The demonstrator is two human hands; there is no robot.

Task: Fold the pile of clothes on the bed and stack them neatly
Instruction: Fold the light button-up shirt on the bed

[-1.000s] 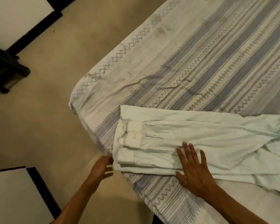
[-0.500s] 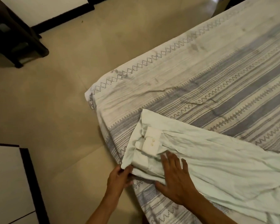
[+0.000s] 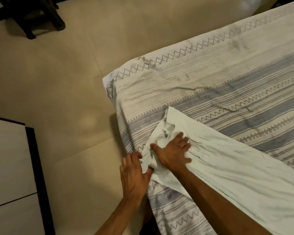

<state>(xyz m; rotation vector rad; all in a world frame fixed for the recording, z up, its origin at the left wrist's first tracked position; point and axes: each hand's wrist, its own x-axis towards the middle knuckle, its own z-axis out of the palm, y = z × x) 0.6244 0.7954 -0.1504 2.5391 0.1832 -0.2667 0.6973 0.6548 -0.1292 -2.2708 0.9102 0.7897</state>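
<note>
Head view. L hand (image 3: 134,175) at bed's edge: thumb and curled fingers pinch bunched end of white shirt (image 3: 227,167), grip closed on cloth; R hand (image 3: 174,152) just beside it, palm down on same bunched end, fingers bent into the folds and thumb spread toward L hand, grip holding cloth. Shirt's crumpled end lies under and between both hands, near bed corner; remainder runs flat to lower right across striped bedsheet (image 3: 227,82), one pointed fold lying above R hand. Beyond bed: beige tiled floor (image 3: 58,82); dark furniture legs (image 3: 32,17) top left; white dark-edged cabinet (image 3: 8,167) at left.
</note>
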